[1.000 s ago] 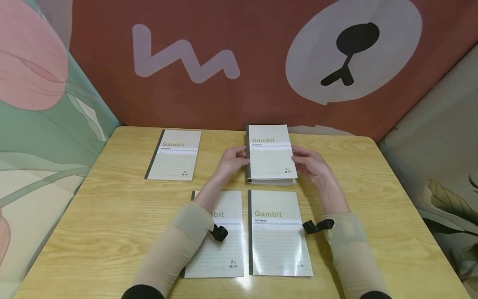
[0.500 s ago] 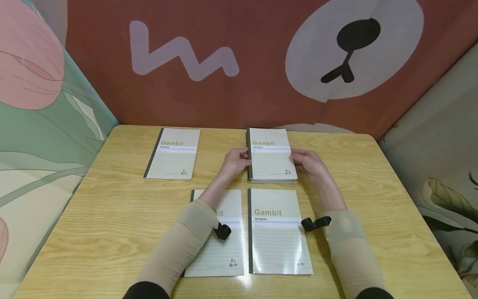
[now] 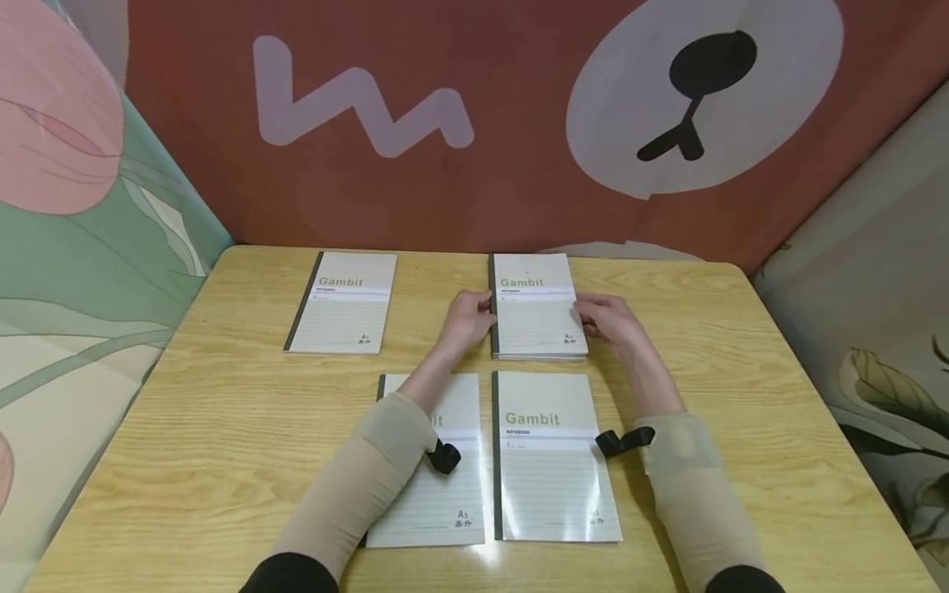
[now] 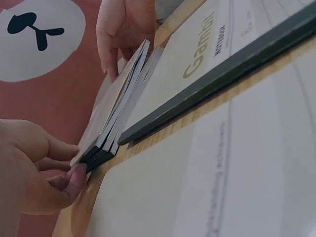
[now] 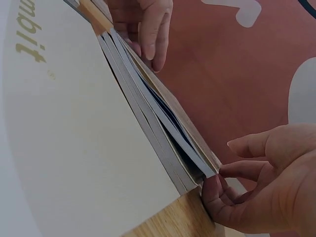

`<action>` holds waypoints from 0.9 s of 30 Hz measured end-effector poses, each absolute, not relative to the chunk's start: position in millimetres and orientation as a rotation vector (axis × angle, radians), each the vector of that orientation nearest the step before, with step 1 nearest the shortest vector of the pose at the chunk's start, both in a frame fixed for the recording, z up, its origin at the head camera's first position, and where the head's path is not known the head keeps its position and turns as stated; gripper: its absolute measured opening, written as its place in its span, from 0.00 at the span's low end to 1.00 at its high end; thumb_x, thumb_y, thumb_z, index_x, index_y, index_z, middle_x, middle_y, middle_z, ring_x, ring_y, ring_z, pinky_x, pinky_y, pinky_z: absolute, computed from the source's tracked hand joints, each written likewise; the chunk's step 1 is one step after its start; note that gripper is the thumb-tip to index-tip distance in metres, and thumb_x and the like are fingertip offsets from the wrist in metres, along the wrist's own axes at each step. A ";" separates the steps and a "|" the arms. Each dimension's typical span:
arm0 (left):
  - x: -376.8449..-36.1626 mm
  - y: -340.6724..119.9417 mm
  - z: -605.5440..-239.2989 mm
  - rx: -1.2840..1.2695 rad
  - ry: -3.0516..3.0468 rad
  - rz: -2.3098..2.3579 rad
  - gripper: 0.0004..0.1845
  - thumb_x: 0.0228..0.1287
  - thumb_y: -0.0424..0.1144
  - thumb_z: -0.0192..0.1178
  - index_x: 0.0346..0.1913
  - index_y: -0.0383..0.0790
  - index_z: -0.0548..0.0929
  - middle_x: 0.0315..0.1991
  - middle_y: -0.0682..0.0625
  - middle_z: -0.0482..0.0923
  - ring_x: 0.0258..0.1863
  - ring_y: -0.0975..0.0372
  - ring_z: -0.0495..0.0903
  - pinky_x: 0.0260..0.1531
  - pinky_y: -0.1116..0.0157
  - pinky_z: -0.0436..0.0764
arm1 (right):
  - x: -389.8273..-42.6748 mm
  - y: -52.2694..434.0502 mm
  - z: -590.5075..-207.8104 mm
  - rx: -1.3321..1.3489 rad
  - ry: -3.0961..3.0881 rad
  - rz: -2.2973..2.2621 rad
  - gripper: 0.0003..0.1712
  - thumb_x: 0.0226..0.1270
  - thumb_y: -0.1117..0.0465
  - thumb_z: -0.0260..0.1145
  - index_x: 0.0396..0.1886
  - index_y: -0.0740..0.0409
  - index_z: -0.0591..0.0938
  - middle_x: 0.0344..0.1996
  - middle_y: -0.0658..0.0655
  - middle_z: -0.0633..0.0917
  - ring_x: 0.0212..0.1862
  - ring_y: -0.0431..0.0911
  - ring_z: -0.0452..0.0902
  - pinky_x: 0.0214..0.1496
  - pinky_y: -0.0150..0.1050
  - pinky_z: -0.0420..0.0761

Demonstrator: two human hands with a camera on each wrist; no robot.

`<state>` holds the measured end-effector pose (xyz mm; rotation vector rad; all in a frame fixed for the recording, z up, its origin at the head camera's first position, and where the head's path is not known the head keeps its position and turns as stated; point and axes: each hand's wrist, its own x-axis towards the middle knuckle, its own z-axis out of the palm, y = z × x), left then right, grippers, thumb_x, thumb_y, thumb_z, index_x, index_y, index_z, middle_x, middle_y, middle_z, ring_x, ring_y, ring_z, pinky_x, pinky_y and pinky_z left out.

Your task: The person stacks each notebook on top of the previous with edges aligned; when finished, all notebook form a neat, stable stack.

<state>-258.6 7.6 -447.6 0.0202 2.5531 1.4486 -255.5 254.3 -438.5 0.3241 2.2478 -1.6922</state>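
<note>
A small stack of A5 notebooks [image 3: 532, 321] with pale covers and dark spines lies at the back middle of the table. My left hand [image 3: 467, 319] pinches the top notebook [image 4: 106, 111] at its spine side. On the opposite side my right hand [image 5: 261, 182] grips that notebook's edge between thumb and fingers. The right wrist view shows the top notebook's right edge slightly raised, with a narrow dark gap above the notebooks [image 5: 143, 118] beneath. Their covers read "Gambit".
Two more notebooks lie side by side in front: the left one [image 3: 437, 511] is partly under my left forearm, the right one [image 3: 556, 478] shines with glare. Another notebook [image 3: 341, 317] rests at the back left. A brown printed wall [image 3: 519, 189] stands behind the wooden table [image 3: 222, 412].
The top notebook has come down onto the stack, and the gap at its near edge has narrowed. Both hands stay at its sides.
</note>
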 end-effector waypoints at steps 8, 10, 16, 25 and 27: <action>-250.7 10.0 -439.2 -0.001 2.590 1.416 0.23 0.76 0.36 0.53 0.71 0.36 0.74 0.73 0.43 0.73 0.27 0.59 0.72 0.24 0.69 0.71 | -254.0 253.1 -435.4 0.355 2.259 -1.640 0.32 0.82 0.54 0.54 0.78 0.63 0.66 0.66 0.61 0.76 0.49 0.36 0.76 0.49 0.24 0.80; -250.2 10.4 -437.0 -0.022 2.572 1.412 0.23 0.77 0.36 0.51 0.71 0.37 0.74 0.73 0.44 0.73 0.22 0.61 0.67 0.18 0.71 0.66 | -253.5 252.5 -434.1 0.357 2.268 -1.623 0.32 0.82 0.54 0.54 0.79 0.62 0.65 0.68 0.62 0.75 0.50 0.37 0.75 0.50 0.24 0.79; -252.7 11.3 -437.5 -0.048 2.554 1.382 0.23 0.78 0.36 0.51 0.72 0.39 0.74 0.74 0.44 0.72 0.17 0.64 0.63 0.15 0.72 0.63 | -254.7 251.5 -434.1 0.375 2.269 -1.592 0.32 0.82 0.54 0.53 0.79 0.63 0.64 0.72 0.64 0.73 0.58 0.43 0.75 0.55 0.26 0.80; -251.5 11.1 -435.9 -0.034 2.571 1.379 0.23 0.77 0.37 0.51 0.72 0.37 0.74 0.73 0.43 0.72 0.25 0.59 0.66 0.22 0.69 0.67 | -255.4 252.0 -435.0 0.371 2.326 -1.535 0.32 0.82 0.55 0.54 0.78 0.64 0.65 0.71 0.65 0.74 0.48 0.36 0.77 0.51 0.26 0.81; -251.3 10.8 -434.9 -0.032 2.571 1.386 0.24 0.77 0.37 0.51 0.72 0.37 0.74 0.73 0.43 0.72 0.25 0.59 0.67 0.23 0.68 0.68 | -255.5 251.5 -433.8 0.373 2.328 -1.531 0.32 0.82 0.55 0.54 0.78 0.64 0.66 0.71 0.65 0.74 0.47 0.36 0.76 0.52 0.26 0.81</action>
